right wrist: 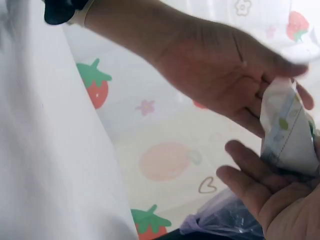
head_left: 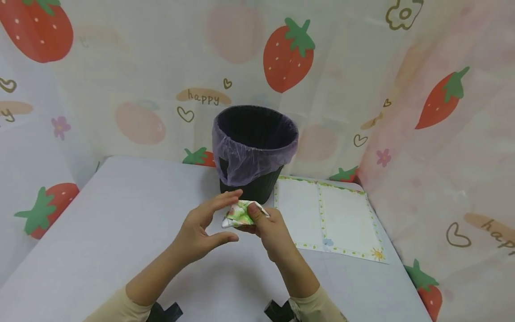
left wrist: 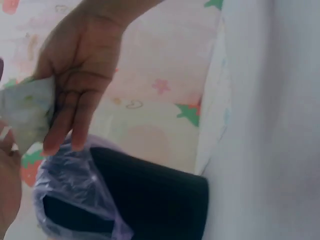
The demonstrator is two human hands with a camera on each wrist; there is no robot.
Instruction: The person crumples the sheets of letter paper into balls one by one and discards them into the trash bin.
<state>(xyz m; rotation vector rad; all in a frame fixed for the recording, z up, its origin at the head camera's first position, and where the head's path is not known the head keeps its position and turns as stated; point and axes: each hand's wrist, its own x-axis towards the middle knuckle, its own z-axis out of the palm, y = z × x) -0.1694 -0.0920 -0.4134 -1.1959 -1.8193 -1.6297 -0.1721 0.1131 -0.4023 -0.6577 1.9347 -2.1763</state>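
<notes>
- Fingers of our left hand (head_left: pixel 197 230) spread half apart, gripping nothing.
- Printed packet (head_left: pixel 240 213) sits between our hands; we seem to be folding it.
- Our right hand (head_left: pixel 274 232) pinches it; our left should probably steady its free edge next.

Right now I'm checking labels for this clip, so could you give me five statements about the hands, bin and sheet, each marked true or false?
1. The right hand holds a small printed packet. True.
2. Both hands are clenched into fists. False: the left hand has its fingers extended, thumb apart.
3. A purple liner hangs over the rim of the black bin. True.
4. The bin lies on its side. False: it stands upright.
5. In the head view, the white bordered sheet extends to the right of the bin. True.
</notes>
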